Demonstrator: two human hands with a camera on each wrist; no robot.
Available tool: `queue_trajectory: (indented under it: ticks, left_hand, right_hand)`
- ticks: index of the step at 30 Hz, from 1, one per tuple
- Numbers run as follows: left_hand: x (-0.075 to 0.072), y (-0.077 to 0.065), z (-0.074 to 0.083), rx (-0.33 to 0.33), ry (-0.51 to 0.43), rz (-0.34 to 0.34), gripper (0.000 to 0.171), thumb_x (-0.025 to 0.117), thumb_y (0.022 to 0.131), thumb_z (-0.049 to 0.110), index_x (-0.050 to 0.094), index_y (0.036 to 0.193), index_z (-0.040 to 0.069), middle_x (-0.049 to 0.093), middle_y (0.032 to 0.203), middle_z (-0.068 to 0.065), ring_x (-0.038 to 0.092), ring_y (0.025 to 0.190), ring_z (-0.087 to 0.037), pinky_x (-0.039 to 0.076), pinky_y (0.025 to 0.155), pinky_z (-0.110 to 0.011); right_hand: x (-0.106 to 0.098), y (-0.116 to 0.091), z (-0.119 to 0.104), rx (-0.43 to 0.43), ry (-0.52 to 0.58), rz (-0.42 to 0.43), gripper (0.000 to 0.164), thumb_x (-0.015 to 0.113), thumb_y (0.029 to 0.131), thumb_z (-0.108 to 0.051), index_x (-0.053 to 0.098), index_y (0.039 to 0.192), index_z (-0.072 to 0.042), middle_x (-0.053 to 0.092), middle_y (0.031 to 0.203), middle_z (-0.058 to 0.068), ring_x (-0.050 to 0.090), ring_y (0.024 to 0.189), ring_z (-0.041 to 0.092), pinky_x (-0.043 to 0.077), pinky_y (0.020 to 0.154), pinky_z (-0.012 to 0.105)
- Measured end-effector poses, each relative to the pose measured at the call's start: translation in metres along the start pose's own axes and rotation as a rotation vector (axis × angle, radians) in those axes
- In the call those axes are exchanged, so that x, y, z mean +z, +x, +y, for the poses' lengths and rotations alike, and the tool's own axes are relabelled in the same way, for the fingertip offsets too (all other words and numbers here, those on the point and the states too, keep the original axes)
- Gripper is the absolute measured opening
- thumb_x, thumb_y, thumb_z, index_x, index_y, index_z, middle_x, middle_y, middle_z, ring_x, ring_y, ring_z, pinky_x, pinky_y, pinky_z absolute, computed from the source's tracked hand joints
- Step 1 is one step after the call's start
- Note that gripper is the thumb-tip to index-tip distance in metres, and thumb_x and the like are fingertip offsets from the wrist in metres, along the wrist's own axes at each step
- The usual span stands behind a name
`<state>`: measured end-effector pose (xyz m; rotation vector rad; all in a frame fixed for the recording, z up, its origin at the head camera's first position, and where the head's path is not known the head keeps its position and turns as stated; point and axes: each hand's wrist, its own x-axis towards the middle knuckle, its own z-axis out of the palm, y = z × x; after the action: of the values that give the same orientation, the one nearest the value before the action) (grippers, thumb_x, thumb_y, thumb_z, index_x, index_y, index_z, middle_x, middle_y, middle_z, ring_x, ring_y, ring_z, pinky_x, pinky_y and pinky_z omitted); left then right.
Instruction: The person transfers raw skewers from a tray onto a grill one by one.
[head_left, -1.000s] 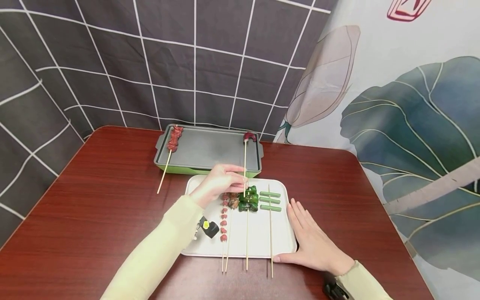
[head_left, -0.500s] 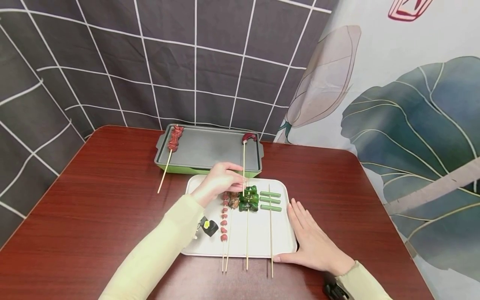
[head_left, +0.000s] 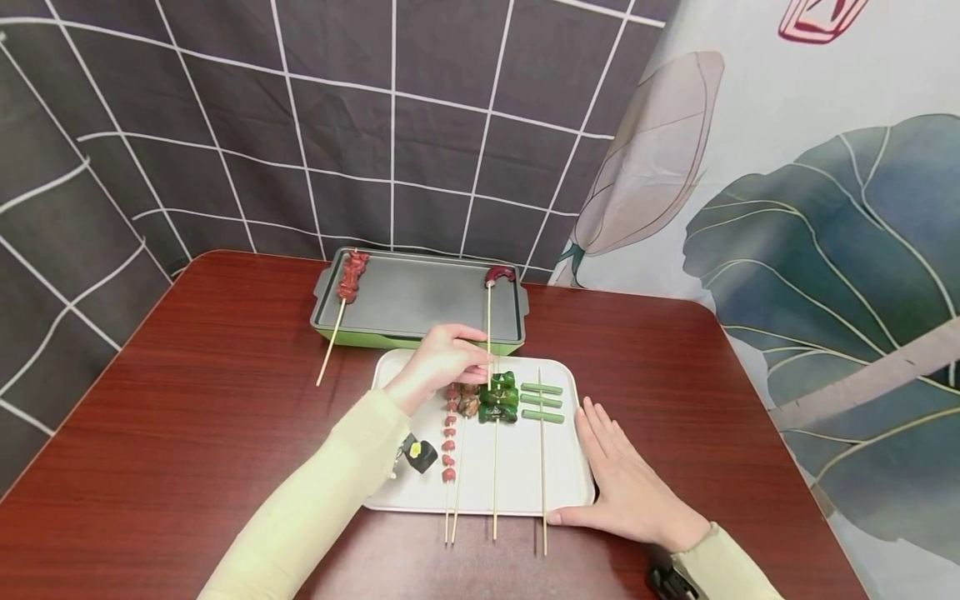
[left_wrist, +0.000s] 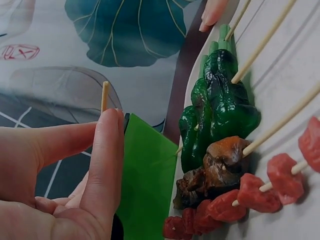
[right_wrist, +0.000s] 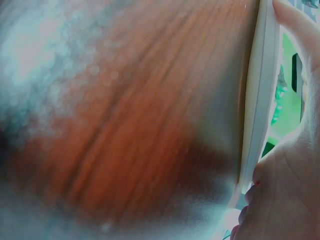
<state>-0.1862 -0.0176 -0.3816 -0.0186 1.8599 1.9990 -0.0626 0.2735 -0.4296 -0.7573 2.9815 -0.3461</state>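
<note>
My left hand (head_left: pixel 450 358) pinches a skewer (head_left: pixel 489 321) low on its stick between thumb and fingers. The stick's end (left_wrist: pixel 105 95) pokes up past the fingertips in the left wrist view. A curved dark red piece (head_left: pixel 500 274) on the skewer's far end lies over the right side of the grey grill pan (head_left: pixel 420 292). Below this hand is a white tray (head_left: pixel 517 475) of skewers. My right hand (head_left: pixel 626 483) rests at the tray's near right corner, fingers straight along the side and thumb at the front edge; the right wrist view shows it against the tray rim (right_wrist: pixel 254 100).
A red meat skewer (head_left: pixel 348 279) lies across the pan's left side, stick overhanging. On the tray lie skewers of small red pieces (head_left: pixel 448 446), browned pieces (left_wrist: pixel 225 160), green peppers (head_left: pixel 498 400) and green stalks (head_left: pixel 542 402). The pan has a green base (head_left: pixel 390 341). Behind hangs a dark gridded cloth (head_left: pixel 330 125).
The dark red piece on the held skewer has turned slightly and lies more sideways. Both hands have stayed nearly still, and the tray has not moved.
</note>
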Motion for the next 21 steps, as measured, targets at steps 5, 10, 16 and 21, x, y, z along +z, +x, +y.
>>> queue_trajectory:
  ticks: [5,10,16,21]
  left_hand:
    - [-0.003,-0.001,-0.001,0.022,-0.001,0.01,0.047,0.068,0.093,-0.007,0.054,0.138,-0.009,0.068,0.115,-0.03,0.072,0.077,-0.024,0.063,0.073,-0.03]
    - [-0.02,-0.012,0.009,0.059,0.04,0.046,0.05,0.068,0.093,-0.007,0.053,0.141,-0.007,0.067,0.116,-0.03,0.073,0.087,-0.033,0.063,0.075,-0.031]
    - [-0.061,-0.036,0.02,0.122,0.098,0.097,0.051,0.067,0.094,-0.007,0.05,0.142,-0.01,0.066,0.116,-0.033,0.074,0.084,-0.029,0.063,0.075,-0.034]
    - [-0.099,-0.055,0.023,0.128,0.202,0.137,0.049,0.064,0.096,-0.005,0.048,0.142,-0.013,0.065,0.118,-0.034,0.074,0.084,-0.023,0.062,0.077,-0.032]
  right_hand:
    - [0.001,0.0,0.001,-0.005,0.003,0.009,0.133,0.065,0.074,-0.085,0.018,0.159,0.006,0.013,0.165,0.025,0.013,0.152,0.039,0.018,0.123,0.05]
    - [0.001,-0.001,0.001,-0.008,0.0,0.02,0.133,0.066,0.073,-0.085,0.019,0.158,0.007,0.015,0.165,0.025,0.014,0.152,0.038,0.015,0.124,0.046]
    - [0.0,0.001,0.0,0.001,0.003,-0.006,0.133,0.064,0.074,-0.085,0.017,0.159,0.007,0.011,0.165,0.026,0.012,0.152,0.039,0.019,0.122,0.052]
    - [0.0,0.0,0.0,0.001,0.001,-0.013,0.134,0.064,0.074,-0.085,0.016,0.159,0.007,0.011,0.165,0.026,0.011,0.152,0.039,0.018,0.122,0.053]
